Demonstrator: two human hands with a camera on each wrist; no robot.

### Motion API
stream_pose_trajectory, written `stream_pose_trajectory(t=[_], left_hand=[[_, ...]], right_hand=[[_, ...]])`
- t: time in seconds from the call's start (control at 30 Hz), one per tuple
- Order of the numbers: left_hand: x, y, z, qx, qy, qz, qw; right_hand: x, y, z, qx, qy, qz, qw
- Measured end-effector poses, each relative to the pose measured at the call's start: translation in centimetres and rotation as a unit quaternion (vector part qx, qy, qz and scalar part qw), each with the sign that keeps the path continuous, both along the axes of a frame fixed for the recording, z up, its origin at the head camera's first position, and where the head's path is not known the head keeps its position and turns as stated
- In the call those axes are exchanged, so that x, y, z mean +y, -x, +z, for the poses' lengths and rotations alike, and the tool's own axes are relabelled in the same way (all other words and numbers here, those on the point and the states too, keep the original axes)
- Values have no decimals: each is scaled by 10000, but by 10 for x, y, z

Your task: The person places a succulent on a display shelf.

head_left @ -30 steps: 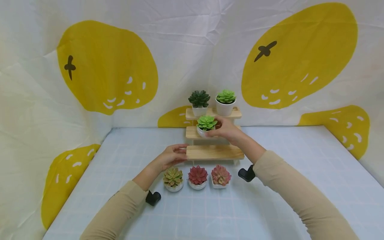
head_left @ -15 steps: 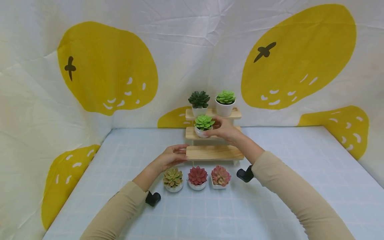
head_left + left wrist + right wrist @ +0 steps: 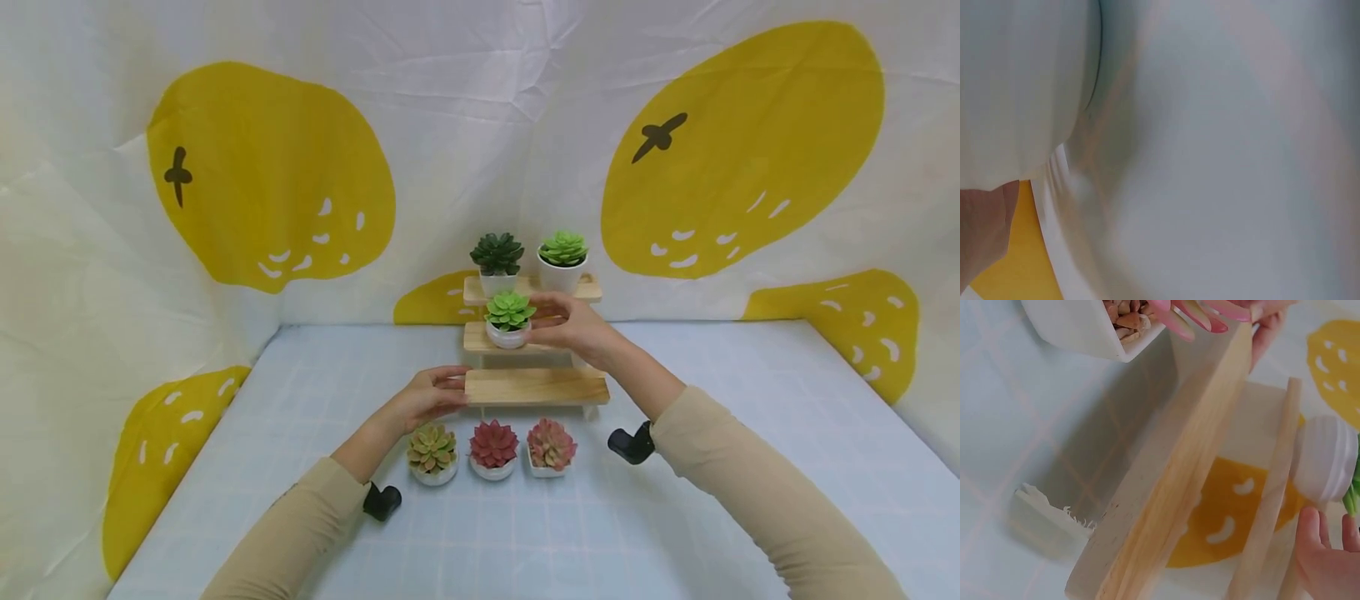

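Currently | middle-tier round pot (image 3: 508, 338): green succulent (image 3: 510, 309) | square pot (image 3: 548, 472): pebbles (image 3: 1127, 320), pink succulent (image 3: 551, 442)

**Lt wood, wht gloss, creased cloth**

Front shelf (image 3: 537, 387): lt wood, visible grain, smooth, matt. Wht pot (image 3: 508, 337): smooth, ridged, slight sheen; ceramic or plastic, can't tell. Grn leaves (image 3: 510, 308): plastic-looking. Backdrop (image 3: 487, 125): wrinkled cloth, sl. sheen. Sleeves (image 3: 757, 483): matt cloth. Wrist units (image 3: 632, 444): blk, plastic-looking. Pebbles (image 3: 1127, 322): brn, stone-like.

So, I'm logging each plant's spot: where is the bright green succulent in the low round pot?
In the head view, the bright green succulent sits on the left half of the middle wooden shelf, beside the right hand.
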State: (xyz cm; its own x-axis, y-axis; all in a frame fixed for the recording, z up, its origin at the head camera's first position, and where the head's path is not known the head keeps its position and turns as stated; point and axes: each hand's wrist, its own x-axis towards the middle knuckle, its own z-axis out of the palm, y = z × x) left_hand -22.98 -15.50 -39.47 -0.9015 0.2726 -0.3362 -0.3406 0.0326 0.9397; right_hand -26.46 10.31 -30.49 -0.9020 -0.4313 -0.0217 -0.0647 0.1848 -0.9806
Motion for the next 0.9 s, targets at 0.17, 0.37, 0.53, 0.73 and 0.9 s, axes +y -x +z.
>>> stream_pose_trajectory(t=[0.17, 0.37, 0.53, 0.73, 0.9], left_hand=[[-1, -1, -1, -1, -1, 18, 10000], [-1, 0, -2, 41, -28, -50, 10000], [0, 1, -3, 36, -21, -22, 10000], [0, 1, -3, 36, -11, -17, 10000], [0, 0, -2, 36, 20, -3, 10000]], right_hand=[[7, -3, 1, -10, 256, 134, 9996], [18, -9, 6, 19, 142, 80, 9999], [29, -15, 6, 5, 7, 148, 9999], [43, -22, 5, 68, -121, 116, 9998], [55, -27, 4, 134, -218, 175, 9995]])
